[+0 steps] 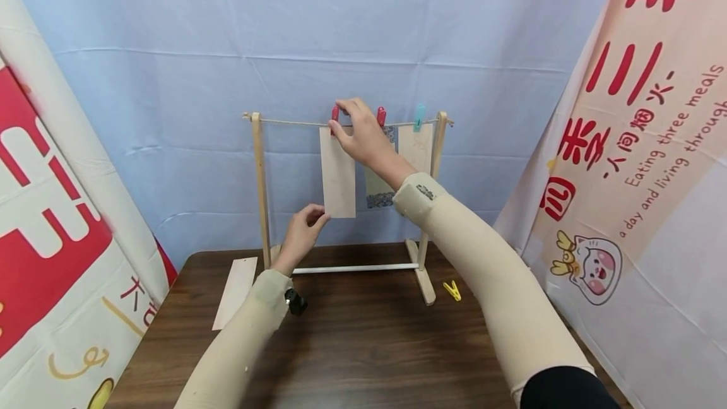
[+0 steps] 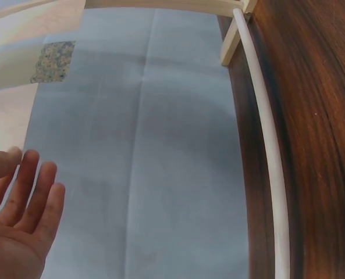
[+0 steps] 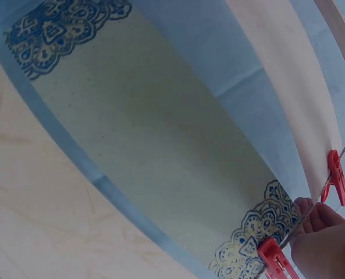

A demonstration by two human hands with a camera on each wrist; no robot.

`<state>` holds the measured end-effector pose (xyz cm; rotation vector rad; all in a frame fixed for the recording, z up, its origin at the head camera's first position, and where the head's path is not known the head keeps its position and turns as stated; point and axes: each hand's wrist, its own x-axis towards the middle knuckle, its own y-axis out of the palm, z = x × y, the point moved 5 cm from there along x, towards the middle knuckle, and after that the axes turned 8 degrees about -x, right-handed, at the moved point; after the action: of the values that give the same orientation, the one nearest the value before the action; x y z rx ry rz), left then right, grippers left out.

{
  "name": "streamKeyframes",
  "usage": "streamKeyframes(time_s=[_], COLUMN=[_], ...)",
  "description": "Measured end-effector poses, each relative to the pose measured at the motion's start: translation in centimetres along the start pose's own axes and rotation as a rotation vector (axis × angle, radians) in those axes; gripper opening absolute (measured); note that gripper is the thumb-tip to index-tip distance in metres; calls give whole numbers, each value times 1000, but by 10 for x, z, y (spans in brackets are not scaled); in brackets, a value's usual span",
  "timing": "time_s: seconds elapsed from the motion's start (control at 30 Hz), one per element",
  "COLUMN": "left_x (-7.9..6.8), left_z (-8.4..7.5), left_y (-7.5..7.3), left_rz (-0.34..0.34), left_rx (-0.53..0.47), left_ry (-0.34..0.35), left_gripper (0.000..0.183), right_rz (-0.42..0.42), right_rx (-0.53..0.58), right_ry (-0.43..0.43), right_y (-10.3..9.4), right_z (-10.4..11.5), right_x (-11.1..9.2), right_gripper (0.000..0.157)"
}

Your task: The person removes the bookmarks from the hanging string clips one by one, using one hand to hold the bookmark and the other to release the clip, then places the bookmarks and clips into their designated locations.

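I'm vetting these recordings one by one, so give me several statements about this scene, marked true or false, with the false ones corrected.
1. A left card, a middle card and a right card hang from the string. True.
2. The yellow clip grips the string. False: the yellow clip lies on the table, beside the rack's right foot.
3. A teal clip is on the right card. True.
4. The right hand is at the left card's lower corner. False: the right hand is up by its red clip; the left hand is at that corner.
5. Another loose card lies on the table. True.
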<state>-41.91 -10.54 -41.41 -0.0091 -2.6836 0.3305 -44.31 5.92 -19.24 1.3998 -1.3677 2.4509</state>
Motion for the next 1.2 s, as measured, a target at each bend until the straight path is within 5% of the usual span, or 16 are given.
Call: streamKeyframes(time_s=[0.6,1.2], left_x=[-6,-11], left_z=[9,12], left_y=[-4,-9], left_rz=[-45,-136], left_rx=[-38,-111], left_ry=[1,30], left_gripper=[17,13], right_rz=[-11,-113], right_rx=[202,305], right_ry=[132,81], right_y=[8,6], right_z=[-15,-15], right_x=[0,-6], right_gripper=[36,24])
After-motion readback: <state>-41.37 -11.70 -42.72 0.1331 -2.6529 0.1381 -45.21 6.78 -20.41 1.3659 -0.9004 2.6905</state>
